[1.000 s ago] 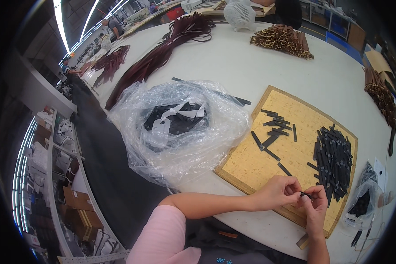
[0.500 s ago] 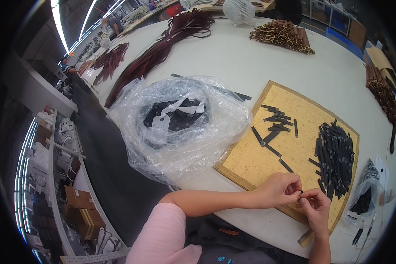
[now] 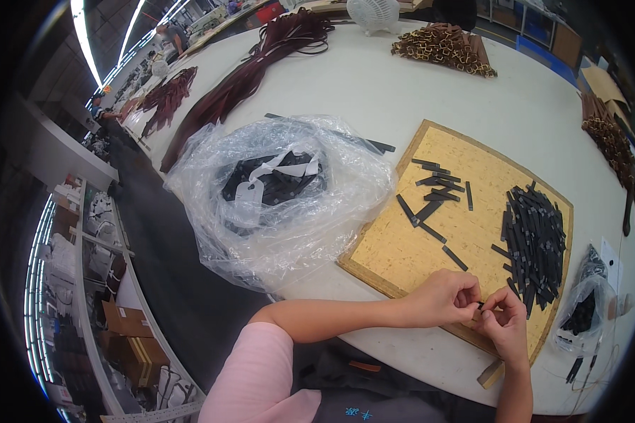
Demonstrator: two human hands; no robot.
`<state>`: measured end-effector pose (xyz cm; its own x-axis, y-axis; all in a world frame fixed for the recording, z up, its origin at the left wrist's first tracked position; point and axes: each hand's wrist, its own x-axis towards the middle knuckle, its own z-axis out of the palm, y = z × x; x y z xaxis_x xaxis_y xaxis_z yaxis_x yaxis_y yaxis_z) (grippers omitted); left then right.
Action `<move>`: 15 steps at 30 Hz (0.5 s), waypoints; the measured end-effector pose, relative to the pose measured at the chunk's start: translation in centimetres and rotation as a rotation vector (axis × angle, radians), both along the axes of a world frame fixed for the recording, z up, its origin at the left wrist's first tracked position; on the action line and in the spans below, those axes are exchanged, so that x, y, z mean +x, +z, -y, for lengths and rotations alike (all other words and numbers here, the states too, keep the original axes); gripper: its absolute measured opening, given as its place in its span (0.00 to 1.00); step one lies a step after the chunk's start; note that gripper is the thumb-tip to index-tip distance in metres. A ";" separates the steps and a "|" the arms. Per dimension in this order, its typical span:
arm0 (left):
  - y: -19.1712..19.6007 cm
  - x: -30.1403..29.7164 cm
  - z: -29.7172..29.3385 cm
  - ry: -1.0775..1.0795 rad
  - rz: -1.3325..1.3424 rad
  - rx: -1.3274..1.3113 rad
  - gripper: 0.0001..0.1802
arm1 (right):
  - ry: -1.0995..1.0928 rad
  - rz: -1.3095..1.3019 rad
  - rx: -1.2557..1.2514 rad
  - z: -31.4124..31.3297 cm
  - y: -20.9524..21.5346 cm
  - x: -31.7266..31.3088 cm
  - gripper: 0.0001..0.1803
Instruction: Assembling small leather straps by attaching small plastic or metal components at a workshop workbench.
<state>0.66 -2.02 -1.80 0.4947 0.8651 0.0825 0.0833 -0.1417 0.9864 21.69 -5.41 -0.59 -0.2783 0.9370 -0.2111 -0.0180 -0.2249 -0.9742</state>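
Observation:
Over the near edge of a yellow board (image 3: 402, 261), my left hand (image 3: 446, 297) and my right hand (image 3: 506, 326) meet with fingertips pinched. A small black strip (image 3: 480, 305) shows between them; the fingers cover most of it. Just beyond, on the board's right side, lies a heap of short black strips (image 3: 536, 247). Several more loose black strips (image 3: 441, 194) are scattered on its left half, one of them (image 3: 455, 258) close to my left hand.
An open clear plastic bag (image 3: 296, 233) holding black pieces and a white tag sits left of the board. Dark red straps (image 3: 226, 92), brown straps with gold buckles (image 3: 444, 51) and a white fan (image 3: 374, 14) are farther back. A smaller bag (image 3: 582, 314) lies at right.
Both hands stay together at the board's near edge, with slight finger movement around the black strip. The whole view has shifted a little; the strips on the board keep their places.

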 end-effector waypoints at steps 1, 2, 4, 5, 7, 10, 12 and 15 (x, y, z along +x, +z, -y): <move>0.2 0.0 0.1 -0.002 -0.001 0.002 0.07 | 0.002 -0.010 0.012 0.1 0.2 0.1 0.07; 0.6 0.0 0.1 -0.023 0.005 -0.070 0.07 | -0.001 -0.011 0.015 0.2 0.4 0.2 0.07; 0.1 0.1 -0.4 -0.075 0.031 -0.161 0.06 | -0.025 0.013 -0.020 0.1 0.2 0.5 0.06; -0.3 0.1 -0.6 -0.075 0.053 -0.217 0.06 | -0.046 0.027 -0.029 -0.1 0.1 0.5 0.06; -1.0 0.4 -0.8 -0.080 0.087 -0.293 0.06 | -0.040 0.028 -0.023 0.1 -0.2 0.9 0.07; -0.8 -0.6 -0.8 -0.073 0.044 -0.346 0.06 | -0.054 0.030 -0.018 -0.3 0.7 -0.1 0.09; -0.5 -0.9 -0.9 -0.056 0.005 -0.367 0.06 | -0.106 0.076 -0.011 -0.7 0.5 -0.3 0.09; -0.6 -0.8 -1.2 -0.074 0.001 -0.421 0.06 | -0.016 0.066 -0.087 -1.0 0.3 0.2 0.10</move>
<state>-0.14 -0.78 -2.41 0.5566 0.7856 -0.2702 0.0871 0.2683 0.9594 21.89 -4.46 -0.28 -0.2466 0.9186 -0.3089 0.0414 -0.3084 -0.9504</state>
